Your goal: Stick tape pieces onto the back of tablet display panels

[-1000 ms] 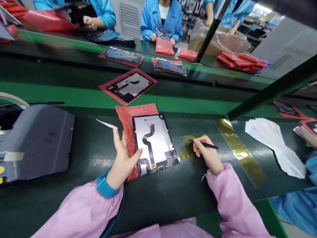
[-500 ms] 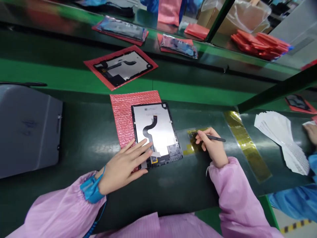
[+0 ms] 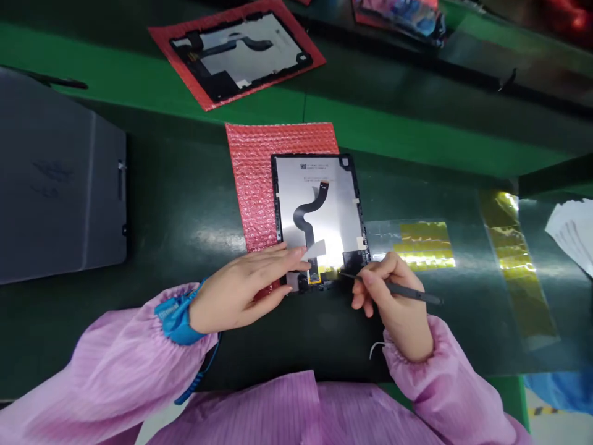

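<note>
A tablet screen panel [image 3: 319, 204] lies back side up, partly on a red bubble-wrap bag [image 3: 259, 179], with a black flex cable curving down its middle. My left hand [image 3: 245, 287] lies flat with fingers stretched out, fingertips pressing the panel's lower left corner. My right hand [image 3: 393, 296] pinches thin black tweezers [image 3: 393, 287] like a pen, their tip touching the panel's lower edge near the cable's end. A clear sheet with yellow tape strips [image 3: 424, 244] lies just right of the panel.
A grey machine cover [image 3: 55, 179] sits at the left. Another panel on a red bag [image 3: 236, 52] rests on the green conveyor strip behind. A strip of yellow tape [image 3: 514, 247] and white paper sheets [image 3: 574, 232] lie at the right.
My right hand moved left from the yellow tape sheet, bringing the tweezers to the panel's lower edge. My left hand stayed flat on the panel's corner. The camera tilted down.
</note>
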The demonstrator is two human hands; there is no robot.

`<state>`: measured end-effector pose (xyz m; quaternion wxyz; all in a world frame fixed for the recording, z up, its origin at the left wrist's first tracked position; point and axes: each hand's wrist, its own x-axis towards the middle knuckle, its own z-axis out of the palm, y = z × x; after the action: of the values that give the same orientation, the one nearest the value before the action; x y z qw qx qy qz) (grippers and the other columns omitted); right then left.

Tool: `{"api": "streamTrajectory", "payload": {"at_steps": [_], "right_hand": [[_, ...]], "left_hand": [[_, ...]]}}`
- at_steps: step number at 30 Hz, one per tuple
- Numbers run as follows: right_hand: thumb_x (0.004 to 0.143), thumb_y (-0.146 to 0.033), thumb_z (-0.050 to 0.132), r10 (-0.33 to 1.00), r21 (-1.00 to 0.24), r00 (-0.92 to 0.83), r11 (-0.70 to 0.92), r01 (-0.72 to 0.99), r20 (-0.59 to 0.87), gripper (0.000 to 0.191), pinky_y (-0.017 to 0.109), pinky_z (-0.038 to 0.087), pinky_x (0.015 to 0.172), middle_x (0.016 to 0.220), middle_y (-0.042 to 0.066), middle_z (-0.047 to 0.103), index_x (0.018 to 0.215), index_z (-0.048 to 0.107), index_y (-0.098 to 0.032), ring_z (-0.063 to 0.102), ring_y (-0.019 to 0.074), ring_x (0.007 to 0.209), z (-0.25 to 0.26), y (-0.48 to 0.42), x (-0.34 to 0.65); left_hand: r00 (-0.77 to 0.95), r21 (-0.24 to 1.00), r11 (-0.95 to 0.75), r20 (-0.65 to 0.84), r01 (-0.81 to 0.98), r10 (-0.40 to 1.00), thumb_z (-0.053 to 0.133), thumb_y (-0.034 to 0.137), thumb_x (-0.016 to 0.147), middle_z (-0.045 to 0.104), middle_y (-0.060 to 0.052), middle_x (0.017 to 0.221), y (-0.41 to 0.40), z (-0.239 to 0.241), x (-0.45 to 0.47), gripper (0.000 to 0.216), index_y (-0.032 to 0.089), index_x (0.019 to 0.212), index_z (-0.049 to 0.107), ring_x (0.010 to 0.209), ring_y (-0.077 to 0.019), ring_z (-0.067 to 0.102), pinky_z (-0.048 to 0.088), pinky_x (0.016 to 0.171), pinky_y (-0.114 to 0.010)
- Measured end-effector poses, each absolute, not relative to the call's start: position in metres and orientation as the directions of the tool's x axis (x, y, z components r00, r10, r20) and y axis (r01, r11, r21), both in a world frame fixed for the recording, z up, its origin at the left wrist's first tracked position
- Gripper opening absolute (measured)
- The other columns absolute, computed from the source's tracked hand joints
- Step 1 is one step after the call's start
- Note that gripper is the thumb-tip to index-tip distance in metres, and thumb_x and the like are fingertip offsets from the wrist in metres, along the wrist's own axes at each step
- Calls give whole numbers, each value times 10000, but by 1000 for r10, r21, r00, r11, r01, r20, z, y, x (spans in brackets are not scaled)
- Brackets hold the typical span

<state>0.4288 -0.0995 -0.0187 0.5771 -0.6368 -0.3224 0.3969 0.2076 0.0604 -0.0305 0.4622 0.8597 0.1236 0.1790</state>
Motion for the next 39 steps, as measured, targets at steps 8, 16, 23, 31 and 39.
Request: {"api": "streamTrajectory", "payload": {"at_steps": [8,16,23,31,39], "right_hand": [[954,-267,730,871,-985,461,-169,-36,-166,281,151,488,393,709,-41,726,785,510,-224,701,102,510,-21,-101,407],[945,-243,746,894,-981,409,-193,-18,-183,241,184,530,402,728,-28,743,806,549,-236,738,133,558,-22,-102,410],[947,-215,749,899,-983,406,-181,10,-162,234,181,532,416,743,-31,747,825,552,-247,741,131,582,-25,-104,410],[944,-227,756,898,-979,411,-196,48,-160,231,194,538,420,726,-34,748,820,561,-245,721,128,557,-25,-104,412],[939,-237,754,890,-974,425,-216,73,-166,239,218,530,419,726,-29,737,813,552,-249,708,135,544,-25,-103,410]], "left_hand": [[883,944,-329,121,40,454,670,154,908,799,-55,1196,65,-28,209,369,287,1243,746,1157,-284,750,549,1116,-499],[876,925,-379,191,-10,442,646,107,921,808,-36,1130,62,-30,209,483,338,1344,682,1117,-271,764,599,1042,-445],[862,955,-284,211,-82,461,711,88,876,816,-1,1088,65,-33,210,702,421,1474,553,1198,-290,736,626,1007,-452],[884,936,-350,204,-50,421,650,137,920,812,9,1105,66,-35,209,670,424,1507,500,1244,-281,713,579,1086,-492],[886,916,-401,216,-37,411,642,106,905,797,-24,1161,63,-32,210,566,371,1405,621,1124,-279,759,596,1035,-460]]}}
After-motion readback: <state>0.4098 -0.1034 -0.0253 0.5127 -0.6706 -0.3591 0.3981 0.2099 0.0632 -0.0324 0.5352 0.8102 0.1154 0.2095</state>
